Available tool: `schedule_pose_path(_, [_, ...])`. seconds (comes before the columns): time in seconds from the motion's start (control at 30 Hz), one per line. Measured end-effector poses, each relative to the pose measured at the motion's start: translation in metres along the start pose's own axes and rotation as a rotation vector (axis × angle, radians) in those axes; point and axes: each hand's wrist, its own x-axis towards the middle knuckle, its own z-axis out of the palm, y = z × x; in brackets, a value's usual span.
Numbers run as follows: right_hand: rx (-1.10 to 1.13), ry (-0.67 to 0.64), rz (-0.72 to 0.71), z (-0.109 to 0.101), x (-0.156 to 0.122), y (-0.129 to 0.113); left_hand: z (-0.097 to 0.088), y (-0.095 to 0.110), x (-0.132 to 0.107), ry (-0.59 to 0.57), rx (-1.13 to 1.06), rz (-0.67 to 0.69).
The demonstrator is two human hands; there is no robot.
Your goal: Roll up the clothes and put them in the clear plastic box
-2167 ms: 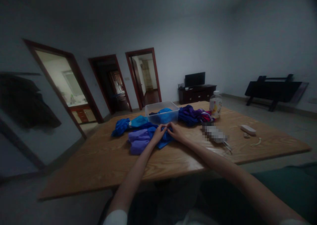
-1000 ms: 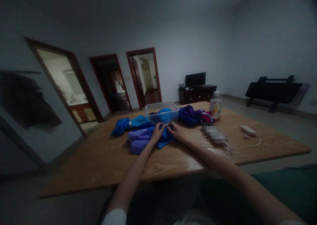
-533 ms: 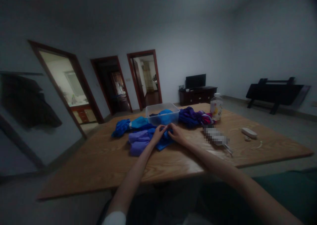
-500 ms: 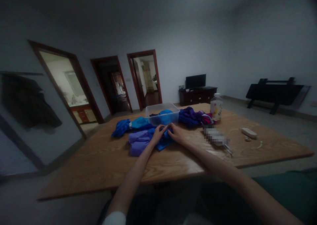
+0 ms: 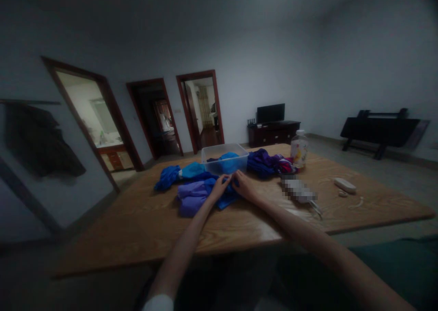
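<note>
Both arms stretch straight out over the wooden table (image 5: 143, 229), left hand (image 5: 220, 187) and right hand (image 5: 243, 187) meeting fingertip to fingertip, fingers curled shut and pinching the soft, crumpled blue cloth (image 5: 226, 200). It lies mid-table toward the far edge, touching a rumpled purple cloth (image 5: 190, 196), just in front of the clear plastic box (image 5: 224, 158).

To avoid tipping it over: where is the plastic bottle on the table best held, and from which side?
Probably grip the bottle around its body's middle, coming from the person's right: it stands upright, the table shows open wood there, while purple clothes crowd its left. The right hand, on the blue cloth, is nearer.
</note>
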Motion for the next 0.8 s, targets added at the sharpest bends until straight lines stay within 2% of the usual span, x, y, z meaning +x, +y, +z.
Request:
schedule_pose_path(0.1, [-0.101,0.146,-0.093,-0.012,0.003,-0.008,0.000,0.000,-0.002,0.020,0.019,-0.008])
schedule_pose_path(0.17, [-0.179,0.253,-0.102,-0.022,0.007,-0.011,0.000,0.000,-0.003,0.024,0.045,-0.007])
schedule_pose_path(0.23, [-0.248,0.299,-0.124,-0.032,0.012,-0.011,0.002,0.001,-0.004,0.005,0.058,-0.003])
schedule_pose_path(0.37, [-0.345,0.281,-0.252,-0.045,0.020,-0.010,0.007,-0.001,-0.007,-0.079,0.041,0.005])
schedule_pose_path(0.5, [-0.364,0.369,-0.182,-0.047,0.023,-0.019,0.011,-0.002,-0.010,-0.115,0.046,-0.023])
schedule_pose_path(0.63, [-0.338,0.247,-0.262,-0.045,0.022,-0.028,0.012,-0.001,-0.010,-0.111,0.006,-0.050])
schedule_pose_path(0.8, [-0.339,0.286,-0.228,-0.039,0.019,-0.029,0.012,0.005,-0.008,-0.098,-0.050,-0.022])
